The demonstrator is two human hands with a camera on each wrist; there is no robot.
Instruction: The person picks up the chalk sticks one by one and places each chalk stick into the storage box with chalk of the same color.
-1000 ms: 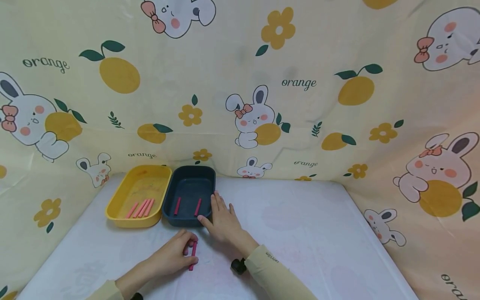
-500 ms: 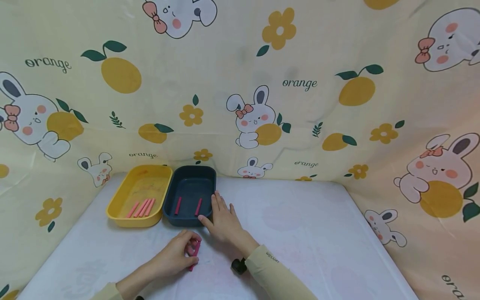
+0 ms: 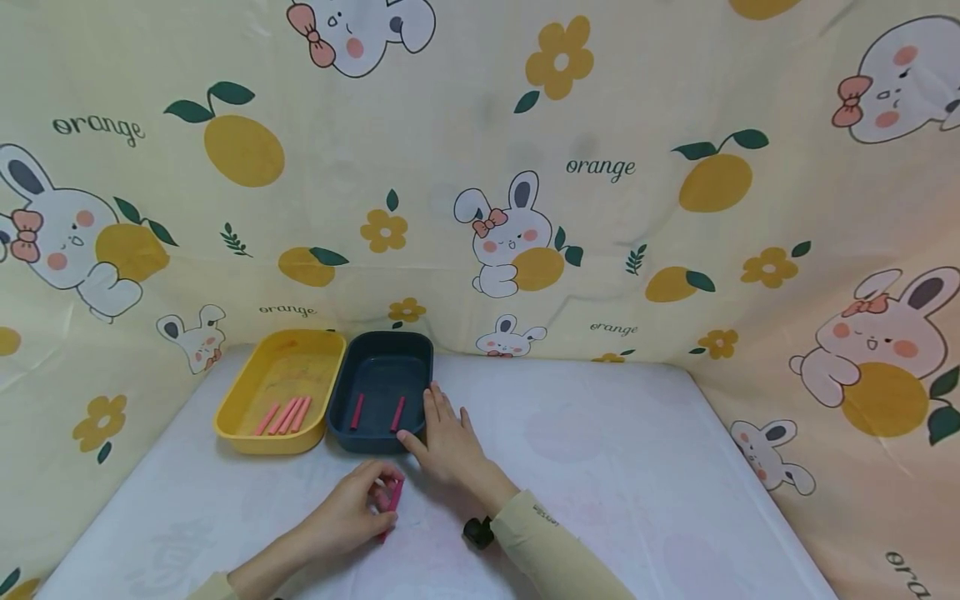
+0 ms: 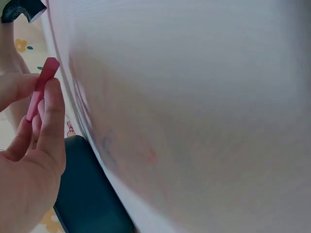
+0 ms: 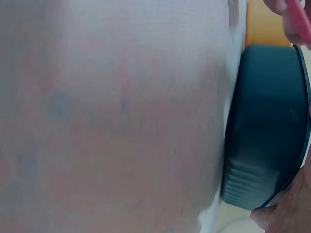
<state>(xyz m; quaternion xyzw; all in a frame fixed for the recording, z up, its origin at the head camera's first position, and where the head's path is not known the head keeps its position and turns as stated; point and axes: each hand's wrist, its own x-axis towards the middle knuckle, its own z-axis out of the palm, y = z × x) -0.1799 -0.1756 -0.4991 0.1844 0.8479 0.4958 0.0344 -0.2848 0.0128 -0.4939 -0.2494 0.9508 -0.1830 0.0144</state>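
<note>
My left hand (image 3: pixel 345 510) pinches a slim dark pink stick (image 3: pixel 394 495) between thumb and fingers, above the table in front of the trays. Close up in the left wrist view, the stick (image 4: pixel 41 90) has flat sides, like a crayon or chalk; its exact kind is unclear. My right hand (image 3: pixel 452 450) rests on the right side of the dark blue tray (image 3: pixel 381 375), fingers stretched along it and thumb at its front rim. Inside that tray lie two dark pink sticks, a left one (image 3: pixel 357 412) and a right one (image 3: pixel 397 413), set apart.
Touching the dark tray on its left is a yellow tray (image 3: pixel 281 362) with several light pink sticks (image 3: pixel 288 416) near its front. Both stand at the back left of a white-covered table (image 3: pixel 615 467). A patterned cloth (image 3: pixel 420 125) hangs behind.
The dark pink stick has tilted in my left hand, its upper end swinging to the right. My right hand stays at the tray.
</note>
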